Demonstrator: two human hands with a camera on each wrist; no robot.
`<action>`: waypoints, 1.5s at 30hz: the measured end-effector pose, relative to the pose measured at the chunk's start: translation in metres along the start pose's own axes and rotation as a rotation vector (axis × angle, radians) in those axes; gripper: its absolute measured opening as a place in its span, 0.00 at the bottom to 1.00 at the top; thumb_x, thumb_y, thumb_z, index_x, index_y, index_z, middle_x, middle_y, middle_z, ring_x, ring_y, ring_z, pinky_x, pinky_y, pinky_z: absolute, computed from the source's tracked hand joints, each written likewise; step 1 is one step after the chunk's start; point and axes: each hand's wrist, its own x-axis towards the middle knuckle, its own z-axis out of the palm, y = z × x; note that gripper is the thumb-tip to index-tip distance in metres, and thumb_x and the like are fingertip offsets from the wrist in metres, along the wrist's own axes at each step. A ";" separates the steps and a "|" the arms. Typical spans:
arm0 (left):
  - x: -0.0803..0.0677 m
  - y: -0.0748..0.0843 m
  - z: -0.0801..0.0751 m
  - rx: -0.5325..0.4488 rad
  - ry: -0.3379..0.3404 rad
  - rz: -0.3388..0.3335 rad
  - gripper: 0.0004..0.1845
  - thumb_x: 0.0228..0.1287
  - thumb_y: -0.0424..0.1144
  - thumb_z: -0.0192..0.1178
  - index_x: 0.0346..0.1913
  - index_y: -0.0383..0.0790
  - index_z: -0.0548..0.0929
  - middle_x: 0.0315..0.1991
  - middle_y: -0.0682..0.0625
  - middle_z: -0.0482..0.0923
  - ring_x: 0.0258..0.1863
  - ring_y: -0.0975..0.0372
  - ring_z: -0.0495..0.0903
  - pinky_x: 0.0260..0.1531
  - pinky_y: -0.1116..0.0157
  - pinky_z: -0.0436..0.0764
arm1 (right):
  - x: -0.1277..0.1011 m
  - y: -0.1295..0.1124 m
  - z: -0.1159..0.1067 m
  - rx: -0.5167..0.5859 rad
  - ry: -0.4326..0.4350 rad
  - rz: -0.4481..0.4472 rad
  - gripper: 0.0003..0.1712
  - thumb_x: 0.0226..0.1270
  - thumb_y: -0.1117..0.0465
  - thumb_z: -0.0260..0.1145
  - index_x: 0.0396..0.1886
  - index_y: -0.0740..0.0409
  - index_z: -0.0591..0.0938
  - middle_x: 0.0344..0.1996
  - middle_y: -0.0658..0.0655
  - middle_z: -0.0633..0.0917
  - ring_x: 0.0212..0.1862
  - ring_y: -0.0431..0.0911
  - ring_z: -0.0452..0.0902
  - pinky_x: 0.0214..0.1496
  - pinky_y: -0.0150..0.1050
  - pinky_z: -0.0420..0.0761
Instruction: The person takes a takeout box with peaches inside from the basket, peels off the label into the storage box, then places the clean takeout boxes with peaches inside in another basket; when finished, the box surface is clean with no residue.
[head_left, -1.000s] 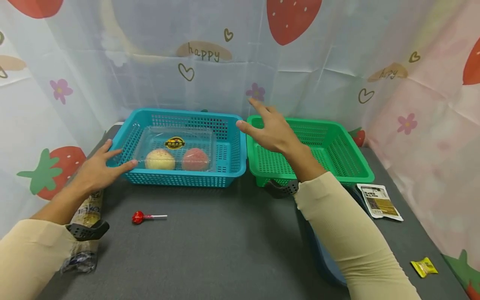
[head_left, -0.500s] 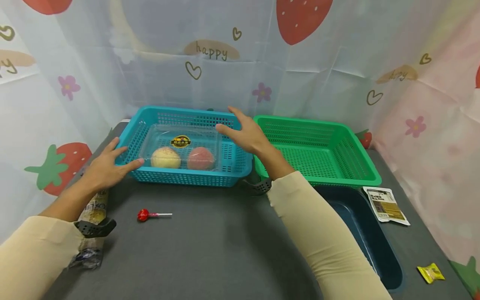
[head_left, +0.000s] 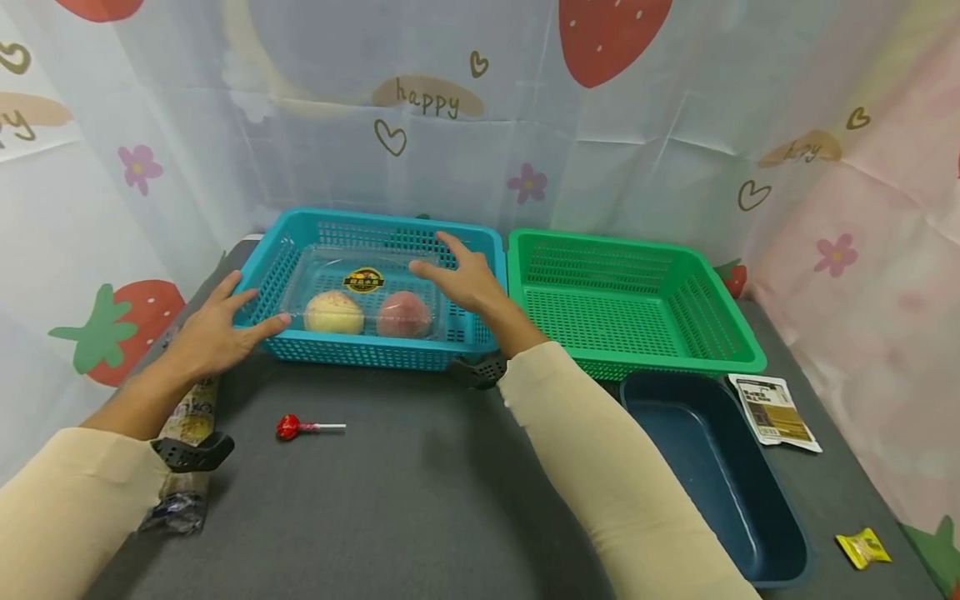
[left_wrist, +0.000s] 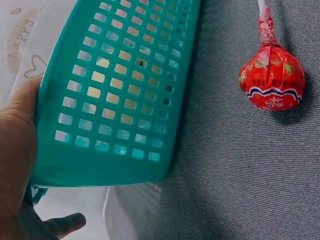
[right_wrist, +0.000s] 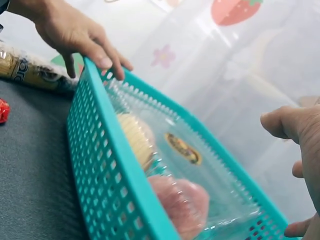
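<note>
A: Hands first. Left hand (head_left: pixel 213 333)?
B: Fingers spread, resting on the left end of the blue basket (head_left: pixel 480 333), thumb at the front corner.
A: Right hand (head_left: pixel 461 279)?
B: Fingers spread and relaxed, over the basket's right part, just above the clear box (head_left: pixel 360 287); contact unclear. Nothing pinched.
A: Box contents?
B: Two round buns, yellow and pink; the box lies inside the blue basket.
A: Rest?
B: Green basket (head_left: pixel 637 304) touching its right side, red lollipop (head_left: pixel 288 427) on the worktop (head_left: pixel 405 500) near the front.
</note>
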 end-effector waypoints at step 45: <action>-0.001 -0.001 0.002 -0.007 0.019 0.025 0.47 0.69 0.60 0.51 0.71 0.22 0.52 0.75 0.34 0.30 0.67 0.30 0.42 0.55 0.29 0.50 | 0.015 0.020 0.034 0.256 -0.110 0.101 0.43 0.66 0.55 0.66 0.75 0.30 0.57 0.75 0.50 0.52 0.69 0.60 0.57 0.48 0.64 0.74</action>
